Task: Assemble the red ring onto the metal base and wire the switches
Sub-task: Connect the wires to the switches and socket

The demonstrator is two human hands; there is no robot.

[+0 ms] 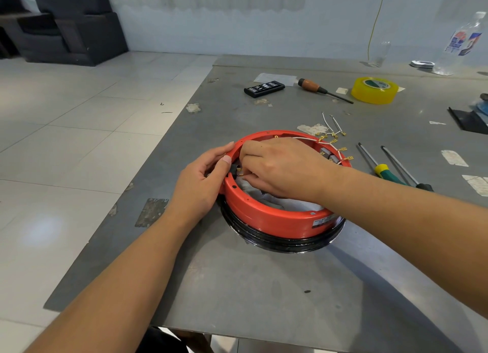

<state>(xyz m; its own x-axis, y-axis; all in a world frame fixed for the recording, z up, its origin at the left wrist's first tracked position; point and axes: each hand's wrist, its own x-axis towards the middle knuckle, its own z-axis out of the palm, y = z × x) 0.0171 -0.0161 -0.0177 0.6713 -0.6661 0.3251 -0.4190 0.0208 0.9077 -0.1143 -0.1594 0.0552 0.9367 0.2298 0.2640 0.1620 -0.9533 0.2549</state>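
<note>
both hands at red ring [274,218]: left hand [200,183] fingers grip rim, right hand [280,167] fingers pinched inside.

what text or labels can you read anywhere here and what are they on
None can be read as words.
Label on the red ring, near side: lines too small and blurred.
Plastic bottle: blue and red label print, blurred.
Yellow tape roll: green core print, unreadable.
Black case: white marks, not legible.
</note>
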